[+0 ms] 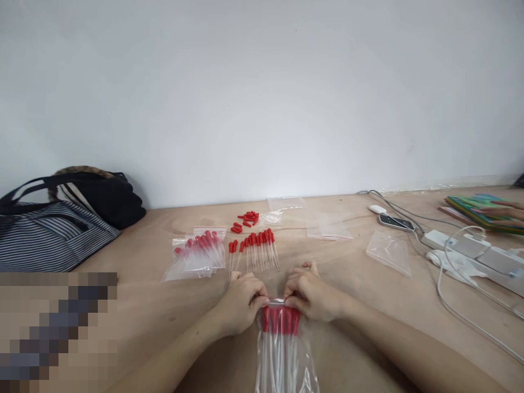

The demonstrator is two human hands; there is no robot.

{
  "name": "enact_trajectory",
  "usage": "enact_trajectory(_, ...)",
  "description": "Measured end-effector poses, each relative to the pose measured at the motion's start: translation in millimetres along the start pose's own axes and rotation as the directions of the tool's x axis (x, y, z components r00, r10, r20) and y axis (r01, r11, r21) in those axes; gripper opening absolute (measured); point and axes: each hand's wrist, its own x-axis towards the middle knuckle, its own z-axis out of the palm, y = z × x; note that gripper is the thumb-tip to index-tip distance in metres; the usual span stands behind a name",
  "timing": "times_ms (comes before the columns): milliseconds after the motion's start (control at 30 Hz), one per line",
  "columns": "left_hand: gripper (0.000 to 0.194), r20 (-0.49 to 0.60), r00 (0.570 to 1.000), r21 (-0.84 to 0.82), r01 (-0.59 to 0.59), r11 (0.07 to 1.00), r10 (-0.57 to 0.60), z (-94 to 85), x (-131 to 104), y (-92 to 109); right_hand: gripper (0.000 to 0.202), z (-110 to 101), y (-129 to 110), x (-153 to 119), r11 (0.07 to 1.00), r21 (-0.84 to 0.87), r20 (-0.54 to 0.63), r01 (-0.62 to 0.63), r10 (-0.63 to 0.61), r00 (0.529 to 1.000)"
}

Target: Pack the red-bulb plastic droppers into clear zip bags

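A clear plastic bag (282, 355) holding several red-capped droppers lies near the front edge of the view, its zip edge pointing away from me. My left hand (244, 300) pinches the left part of that edge. On the right part of the same edge, my right hand (313, 292) is closed in a pinch. Beyond my hands, loose droppers with red bulbs (260, 245) lie in a row on the wooden table (143, 305). Behind them is a small pile of loose red bulbs (248, 218). Filled bags (198, 256) overlap to the left of the row.
Flat clear bags (327, 225) lie at the back, another bag (388, 252) further right. A phone (396, 222), cables and a white power strip (478, 251) occupy the right side. Another person's hand (505, 212) rests on colourful items. A striped bag (57, 234) stands left.
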Motion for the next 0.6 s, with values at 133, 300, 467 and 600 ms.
enact_trajectory(133, 0.017, -0.015, 1.000, 0.018, 0.011, 1.000, -0.011, -4.7, 0.9, -6.3, 0.010, -2.8, 11.1, -13.9, 0.998, -0.062, -0.022, 0.034, -0.035, 0.999)
enact_trajectory(300, 0.018, -0.068, 0.998, -0.040, 0.008, 0.999, -0.011, -6.4, 1.8, -14.5, 0.014, -6.6, 18.8, -22.2, 0.998, -0.058, -0.071, 0.008, -0.012, 0.997)
enact_trajectory(467, 0.022, -0.126, 0.991, -0.210, 0.026, 0.977, -0.054, -15.4, 4.8, -23.6, 0.026, -3.0, 26.5, -15.9, 0.982, 0.089, -0.194, -0.164, 0.179, 0.965)
enact_trajectory(600, 0.024, -0.297, 0.939, -0.274, 0.089, 0.958, -0.172, -48.7, 7.5, -57.0, 0.022, 3.1, 32.7, -14.3, 0.950, 0.117, -0.236, -0.291, 0.311, 0.921)
